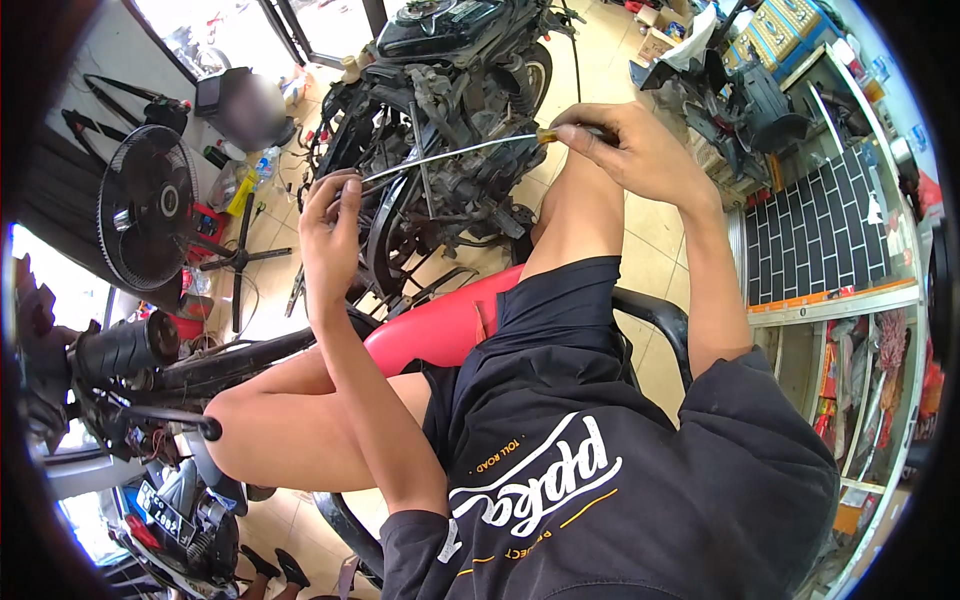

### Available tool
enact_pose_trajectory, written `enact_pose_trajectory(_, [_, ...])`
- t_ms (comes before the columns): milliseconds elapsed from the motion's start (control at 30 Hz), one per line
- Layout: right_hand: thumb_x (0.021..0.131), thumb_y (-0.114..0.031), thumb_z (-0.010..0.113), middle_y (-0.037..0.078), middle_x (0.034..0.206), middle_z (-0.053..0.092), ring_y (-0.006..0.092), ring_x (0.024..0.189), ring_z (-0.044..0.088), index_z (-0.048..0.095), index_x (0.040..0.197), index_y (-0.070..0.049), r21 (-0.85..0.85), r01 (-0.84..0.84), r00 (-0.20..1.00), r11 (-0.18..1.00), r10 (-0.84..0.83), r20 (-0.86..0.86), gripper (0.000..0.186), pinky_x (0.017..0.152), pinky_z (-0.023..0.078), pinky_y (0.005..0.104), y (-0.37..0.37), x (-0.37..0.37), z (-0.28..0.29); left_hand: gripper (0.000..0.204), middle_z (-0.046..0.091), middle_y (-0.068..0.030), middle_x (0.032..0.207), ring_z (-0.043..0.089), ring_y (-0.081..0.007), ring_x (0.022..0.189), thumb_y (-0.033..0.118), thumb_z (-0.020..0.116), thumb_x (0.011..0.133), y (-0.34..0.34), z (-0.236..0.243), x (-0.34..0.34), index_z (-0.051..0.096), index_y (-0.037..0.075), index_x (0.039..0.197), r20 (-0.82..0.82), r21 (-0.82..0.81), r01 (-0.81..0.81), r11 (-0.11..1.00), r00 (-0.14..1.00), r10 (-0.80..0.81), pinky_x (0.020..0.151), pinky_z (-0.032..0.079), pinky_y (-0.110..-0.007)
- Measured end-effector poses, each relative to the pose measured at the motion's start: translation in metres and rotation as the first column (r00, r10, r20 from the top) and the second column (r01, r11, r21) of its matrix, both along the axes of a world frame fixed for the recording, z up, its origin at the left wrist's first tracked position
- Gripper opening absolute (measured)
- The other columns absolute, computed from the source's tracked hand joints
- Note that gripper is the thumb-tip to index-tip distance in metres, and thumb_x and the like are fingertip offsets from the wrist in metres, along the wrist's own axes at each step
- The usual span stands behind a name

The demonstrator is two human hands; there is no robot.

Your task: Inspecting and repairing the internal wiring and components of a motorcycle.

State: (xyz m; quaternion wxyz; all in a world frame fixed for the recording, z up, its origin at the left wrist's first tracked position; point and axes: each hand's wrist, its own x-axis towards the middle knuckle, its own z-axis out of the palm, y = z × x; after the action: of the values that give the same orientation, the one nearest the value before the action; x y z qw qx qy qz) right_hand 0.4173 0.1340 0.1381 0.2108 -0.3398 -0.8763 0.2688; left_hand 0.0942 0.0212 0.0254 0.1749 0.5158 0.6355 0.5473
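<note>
My right hand (640,150) is closed on the yellowish handle of a long screwdriver (450,157), out in front of me above my legs. My left hand (335,220) has its fingers closed at the far end of the thin metal shaft, which slants up from left to right. Behind the shaft stands a partly stripped motorcycle (465,205), its frame and engine parts exposed. A red padded seat (420,335) is under my legs, with a black curved armrest (660,315) at my right.
A black fan (140,205) on a stand is at left, near handlebars (140,345). A parked motorbike (175,510) and someone's feet (290,570) show at lower left. Glass display cabinets (850,315) line the right side, with black plastic parts (770,115) above.
</note>
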Motion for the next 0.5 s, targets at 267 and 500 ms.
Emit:
enact_pose_trajectory(267, [0.099,-0.026,0.065,0.013,0.084,0.069,0.015,0.075,0.063,0.067,0.109,0.003,0.078,-0.055,0.994,0.995,0.062,-0.09,0.031,0.073,0.052,0.0307,0.016,-0.015,-0.004,0.024,0.066,-0.0082,0.11,0.06,-0.0155,0.097,0.019,0.061,0.101,0.017,0.004,-0.011,0.068,-0.003,0.108,0.034,0.072,-0.017,0.997,0.999,0.014,0.089,0.046,-0.028])
enact_pose_trajectory(500, [0.098,-0.035,0.061,0.02,0.082,0.069,0.037,0.073,0.067,0.069,0.105,-0.004,0.217,-0.221,0.963,0.951,0.178,0.201,0.032,0.067,0.052,0.0413,0.045,-0.043,0.049,0.018,0.066,-0.0108,0.107,0.06,-0.0235,0.104,0.014,0.062,0.099,0.019,-0.004,-0.025,0.065,-0.003,0.102,0.119,0.119,-0.081,0.99,0.991,0.067,0.096,0.043,-0.032])
